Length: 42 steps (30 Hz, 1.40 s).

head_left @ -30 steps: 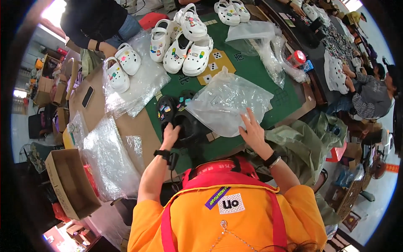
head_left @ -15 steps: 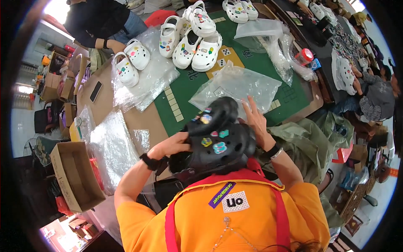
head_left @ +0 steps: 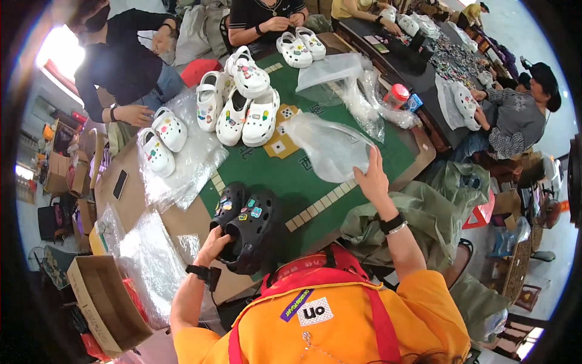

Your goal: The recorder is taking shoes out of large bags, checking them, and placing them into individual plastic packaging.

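My left hand [head_left: 213,244] grips a pair of black clogs [head_left: 259,225] by the heel end, just over the near left of the green table mat. Colourful charms dot their uppers. Out to the right, my right hand [head_left: 373,177] pinches the edge of a clear plastic bag [head_left: 330,147] between thumb and fingers. The bag is puffed and spread above the mat. Beyond it, several white clogs with charms [head_left: 262,118] are heaped on the table.
Two white clogs [head_left: 159,156] rest on clear plastic at the left, by a phone [head_left: 120,184]. More plastic sheets [head_left: 148,242] lie near an open cardboard box [head_left: 109,297]. A red-lidded jar [head_left: 397,96] stands far right. Co-workers stand and sit around the tables.
The black clogs have moved down and left, now in my left hand alone. My right hand has left them and taken hold of the plastic bag's edge. The view has shifted.
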### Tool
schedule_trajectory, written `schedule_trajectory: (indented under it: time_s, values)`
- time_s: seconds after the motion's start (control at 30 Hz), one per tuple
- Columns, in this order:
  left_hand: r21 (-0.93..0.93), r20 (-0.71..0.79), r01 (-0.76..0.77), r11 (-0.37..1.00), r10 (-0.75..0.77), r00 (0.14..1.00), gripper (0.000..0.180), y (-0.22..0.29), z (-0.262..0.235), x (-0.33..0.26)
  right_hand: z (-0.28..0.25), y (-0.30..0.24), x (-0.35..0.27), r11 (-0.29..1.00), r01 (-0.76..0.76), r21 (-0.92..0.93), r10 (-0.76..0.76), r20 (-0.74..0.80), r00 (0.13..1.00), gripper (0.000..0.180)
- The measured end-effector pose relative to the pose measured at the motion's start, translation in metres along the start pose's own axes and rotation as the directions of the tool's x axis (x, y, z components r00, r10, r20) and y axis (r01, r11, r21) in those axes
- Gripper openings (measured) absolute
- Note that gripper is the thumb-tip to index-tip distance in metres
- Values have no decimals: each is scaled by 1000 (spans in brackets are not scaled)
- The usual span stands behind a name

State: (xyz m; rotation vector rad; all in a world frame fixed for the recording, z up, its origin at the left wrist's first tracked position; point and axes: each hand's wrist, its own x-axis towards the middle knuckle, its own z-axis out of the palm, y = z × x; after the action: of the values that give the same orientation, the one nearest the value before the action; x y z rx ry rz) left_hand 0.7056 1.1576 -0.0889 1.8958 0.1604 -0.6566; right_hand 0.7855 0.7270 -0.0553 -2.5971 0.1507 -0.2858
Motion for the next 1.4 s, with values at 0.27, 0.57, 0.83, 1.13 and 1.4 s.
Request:
schedule_trajectory:
  time_s: [0.27,0.57,0.83,1.13,1.4]
  values:
    - [491,-298,259,832,-119,947,57,-95,38,32,-1,-38,24,987,15,159,-6,-58,998,69]
    - [517,-525,321,793,-1,851,65,-86,58,21,19,-69,11,932,358,56,-359,4,933,66]
    - [544,-570,338,768,43,821,53,-92,69,24,51,-50,-18,985,108,137,-145,301,943,65]
    - [502,-535,258,825,62,842,47,-91,55,26,73,-26,-23,973,228,40,-231,198,952,64]
    - [345,-586,221,912,26,810,36,-73,49,6,76,-49,-37,971,146,188,-204,343,917,58]
